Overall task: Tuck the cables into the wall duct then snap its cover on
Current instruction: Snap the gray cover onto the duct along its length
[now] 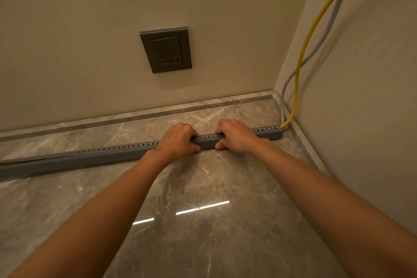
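Note:
A long grey slotted cable duct (108,153) lies on the marble floor, running from the left edge to the right corner. My left hand (178,140) and my right hand (234,134) grip it side by side near its middle, fingers curled over the top and thumbs on the front face. A yellow cable (303,52) and a grey cable (327,31) come down the right wall and enter the duct's right end (274,133). At the far left the duct cover (33,161) sits slightly lifted off the duct.
A dark grey wall socket (165,49) is set in the back wall above the duct. A marble skirting ledge (158,108) runs along the wall base. The glossy marble floor (203,210) spreads toward me, with light reflections.

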`<control>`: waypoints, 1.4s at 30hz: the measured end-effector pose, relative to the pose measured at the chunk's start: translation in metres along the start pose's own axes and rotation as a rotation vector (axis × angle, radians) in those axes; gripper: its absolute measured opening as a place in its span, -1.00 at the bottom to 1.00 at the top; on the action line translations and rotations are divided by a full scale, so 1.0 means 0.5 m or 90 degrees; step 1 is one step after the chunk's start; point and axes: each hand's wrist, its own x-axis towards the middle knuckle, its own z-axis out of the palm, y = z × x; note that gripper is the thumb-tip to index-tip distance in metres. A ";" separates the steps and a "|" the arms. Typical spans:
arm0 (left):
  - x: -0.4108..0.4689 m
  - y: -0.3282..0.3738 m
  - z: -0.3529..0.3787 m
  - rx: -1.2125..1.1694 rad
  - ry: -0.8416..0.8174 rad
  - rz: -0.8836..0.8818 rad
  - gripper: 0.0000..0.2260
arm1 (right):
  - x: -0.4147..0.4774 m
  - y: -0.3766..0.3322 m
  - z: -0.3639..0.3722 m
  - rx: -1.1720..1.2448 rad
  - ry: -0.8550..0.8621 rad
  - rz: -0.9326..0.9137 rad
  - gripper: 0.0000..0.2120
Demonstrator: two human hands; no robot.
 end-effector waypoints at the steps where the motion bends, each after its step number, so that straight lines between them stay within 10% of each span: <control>1: 0.000 0.000 0.001 -0.001 0.003 -0.001 -0.73 | 0.000 0.000 0.000 -0.005 0.002 -0.003 -0.68; 42: -0.117 -0.236 -0.057 0.062 -0.101 -0.126 -0.67 | 0.067 -0.258 0.068 -0.029 -0.047 -0.149 -0.67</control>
